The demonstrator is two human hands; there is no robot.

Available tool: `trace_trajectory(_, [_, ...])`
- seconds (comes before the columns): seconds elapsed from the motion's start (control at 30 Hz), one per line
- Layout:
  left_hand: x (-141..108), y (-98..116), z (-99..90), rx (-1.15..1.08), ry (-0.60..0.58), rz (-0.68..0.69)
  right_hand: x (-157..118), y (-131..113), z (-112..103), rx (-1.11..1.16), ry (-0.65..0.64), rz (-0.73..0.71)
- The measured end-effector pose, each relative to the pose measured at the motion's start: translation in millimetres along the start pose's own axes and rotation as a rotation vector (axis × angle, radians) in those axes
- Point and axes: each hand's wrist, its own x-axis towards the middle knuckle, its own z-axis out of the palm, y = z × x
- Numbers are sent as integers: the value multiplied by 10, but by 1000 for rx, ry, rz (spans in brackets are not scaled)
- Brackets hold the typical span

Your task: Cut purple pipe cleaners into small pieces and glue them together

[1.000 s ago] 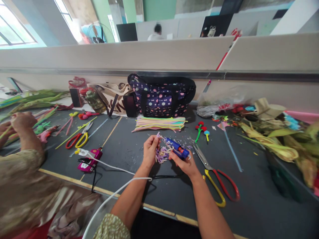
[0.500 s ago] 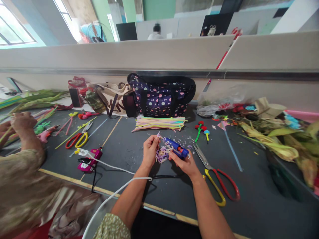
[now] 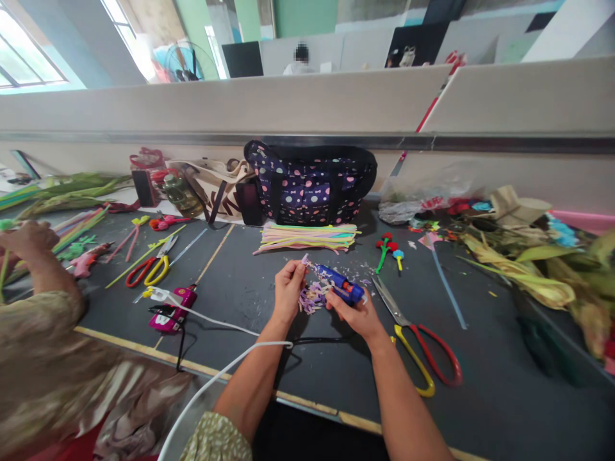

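Observation:
My left hand [image 3: 289, 288] pinches a small purple piece [image 3: 305, 259] between thumb and fingertips. Wrapped round a blue glue gun [image 3: 343, 286] is my right hand [image 3: 354, 312], and the gun's nozzle points left at the purple piece, touching or very near it. A pile of purple and pale clippings [image 3: 313, 297] lies on the dark table between and under the hands. Behind them is a bundle of pastel fuzzy stems [image 3: 307, 237]. Large scissors [image 3: 408, 326] with red and yellow handles lie open beside my right forearm.
A dark patterned bag [image 3: 312, 186] stands at the back. Red and blue fuzzy flowers [image 3: 385, 250] lie to the right, corn husks [image 3: 528, 269] further over. A magenta power strip [image 3: 173, 310] with a white cable sits left. A neighbour's hand [image 3: 33, 240] is at the far left.
The neighbour's hands at the far left have moved further left, and a green tip now shows there. My hands and the glue gun have hardly moved.

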Motion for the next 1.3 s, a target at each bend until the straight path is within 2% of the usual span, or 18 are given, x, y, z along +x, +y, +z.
trace_trajectory(0.93, [-3,53,16,22,21,-39,-3,-11,-10,-17,-7,-7])
trace_trajectory(1.3, [-2,39,13,22,-3,-15,-6,0,-12,-56,-23,-20])
